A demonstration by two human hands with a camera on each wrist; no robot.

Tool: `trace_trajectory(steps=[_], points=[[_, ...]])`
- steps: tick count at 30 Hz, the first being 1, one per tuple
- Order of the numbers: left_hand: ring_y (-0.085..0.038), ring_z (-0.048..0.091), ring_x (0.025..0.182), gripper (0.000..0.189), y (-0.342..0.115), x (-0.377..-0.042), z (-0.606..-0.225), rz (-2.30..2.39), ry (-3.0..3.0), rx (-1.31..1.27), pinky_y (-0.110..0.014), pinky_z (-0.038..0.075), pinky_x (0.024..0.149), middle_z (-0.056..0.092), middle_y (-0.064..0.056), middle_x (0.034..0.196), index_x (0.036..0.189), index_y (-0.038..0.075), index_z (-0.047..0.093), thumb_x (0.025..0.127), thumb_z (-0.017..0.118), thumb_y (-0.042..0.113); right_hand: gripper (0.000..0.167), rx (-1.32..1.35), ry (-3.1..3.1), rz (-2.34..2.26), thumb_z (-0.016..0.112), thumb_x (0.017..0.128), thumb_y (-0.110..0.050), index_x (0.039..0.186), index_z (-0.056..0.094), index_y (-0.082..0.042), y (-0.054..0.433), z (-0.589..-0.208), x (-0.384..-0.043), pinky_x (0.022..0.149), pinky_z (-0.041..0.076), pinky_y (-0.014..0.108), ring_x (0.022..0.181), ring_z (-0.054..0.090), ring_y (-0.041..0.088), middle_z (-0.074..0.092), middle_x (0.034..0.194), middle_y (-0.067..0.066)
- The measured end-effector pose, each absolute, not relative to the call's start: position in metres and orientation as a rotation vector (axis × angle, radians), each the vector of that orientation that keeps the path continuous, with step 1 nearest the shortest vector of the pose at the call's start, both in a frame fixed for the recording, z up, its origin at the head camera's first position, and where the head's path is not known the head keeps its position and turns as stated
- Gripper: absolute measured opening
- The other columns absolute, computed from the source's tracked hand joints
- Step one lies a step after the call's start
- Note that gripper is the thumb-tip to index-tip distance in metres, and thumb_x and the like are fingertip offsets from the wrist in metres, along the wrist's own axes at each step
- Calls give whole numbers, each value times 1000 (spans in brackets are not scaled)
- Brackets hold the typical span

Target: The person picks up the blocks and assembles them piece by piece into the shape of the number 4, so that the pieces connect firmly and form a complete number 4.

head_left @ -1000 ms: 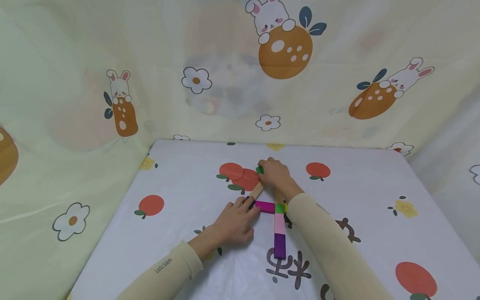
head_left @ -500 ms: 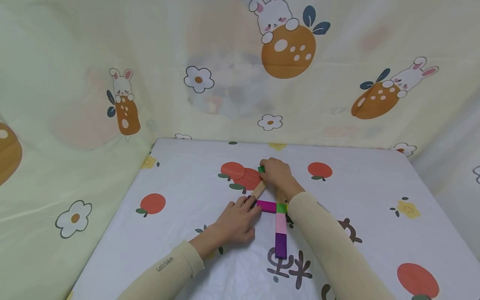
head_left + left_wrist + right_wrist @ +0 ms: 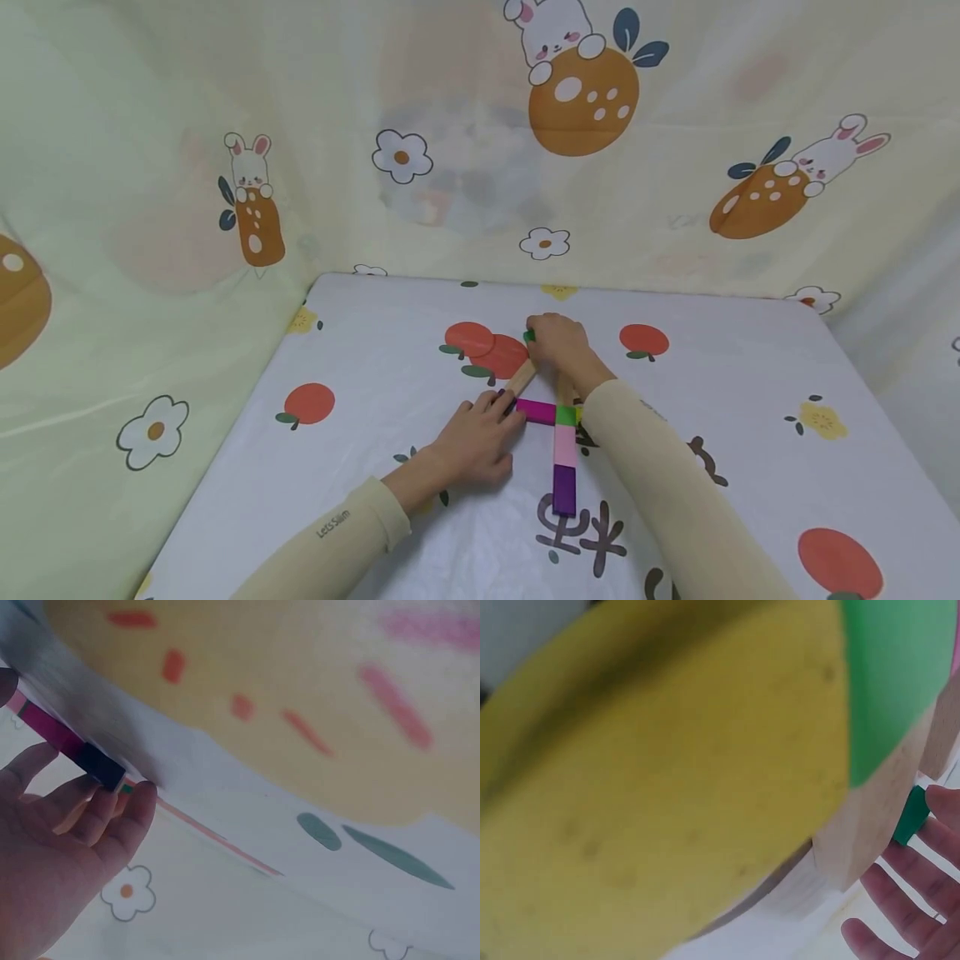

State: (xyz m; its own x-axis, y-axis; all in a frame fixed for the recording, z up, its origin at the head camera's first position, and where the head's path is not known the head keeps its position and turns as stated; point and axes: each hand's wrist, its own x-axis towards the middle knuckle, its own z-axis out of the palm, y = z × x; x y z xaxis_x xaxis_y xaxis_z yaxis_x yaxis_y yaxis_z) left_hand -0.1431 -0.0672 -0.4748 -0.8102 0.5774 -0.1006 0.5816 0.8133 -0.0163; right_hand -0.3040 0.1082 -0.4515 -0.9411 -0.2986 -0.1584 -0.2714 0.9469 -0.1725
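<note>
My left hand (image 3: 476, 442) rests its fingertips against a dark purple block (image 3: 103, 766) at the left end of a magenta block (image 3: 536, 412). Its thumb stands apart from the blocks in the head view. My right hand (image 3: 561, 343) pinches a green block (image 3: 913, 816) between thumb and fingers, at the far end of a slanting plain wooden block (image 3: 521, 377). Another plain wooden block (image 3: 565, 389) runs back from a bright green square (image 3: 566, 415). Toward me from that square lie a pink block (image 3: 565, 446) and a purple block (image 3: 564, 492).
A yellow block (image 3: 579, 417) beside the green square is partly hidden by the right sleeve; a yellow surface fills much of the right wrist view. The white tablecloth (image 3: 375, 333) carries printed fruit. Patterned cloth (image 3: 322, 150) hangs behind and at the sides.
The whole head view has shifted slightly rightward. The green block under my right hand shows less now, more covered by the fingers. My left hand keeps its place against the blocks.
</note>
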Motion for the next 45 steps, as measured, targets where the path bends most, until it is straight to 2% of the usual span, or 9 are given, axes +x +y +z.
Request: trace_trajectory(steps=[13, 23, 32, 45], points=[[-29, 37, 145, 56, -67, -144, -475, -83, 2908, 938, -47, 49, 107, 38, -8, 164, 146, 25, 47, 95, 60, 44, 38, -447, 2909, -214, 64, 100, -24, 134, 64, -7, 114, -433, -294, 95, 55, 50, 102, 60, 28, 69, 119, 12], [-29, 38, 144, 55, -66, -143, -474, -70, 2919, 922, -47, 49, 106, 38, -8, 163, 146, 25, 48, 95, 61, 43, 44, -479, 2894, -203, 68, 98, -25, 137, 63, -8, 116, -431, -287, 99, 55, 51, 105, 61, 29, 69, 122, 13], [-30, 36, 148, 61, -65, -143, -475, -59, 2900, 892, -49, 47, 110, 37, -9, 165, 149, 26, 46, 94, 63, 45, 41, -517, 2895, -213, 69, 97, -24, 134, 64, -7, 124, -433, -282, 99, 55, 51, 107, 63, 30, 70, 122, 13], [-30, 36, 148, 59, -64, -142, -475, -49, 2897, 902, -48, 48, 109, 37, -9, 165, 147, 26, 47, 94, 63, 45, 39, -584, 2846, -270, 70, 96, -17, 134, 67, -9, 128, -442, -279, 106, 51, 52, 115, 63, 30, 70, 130, 13]])
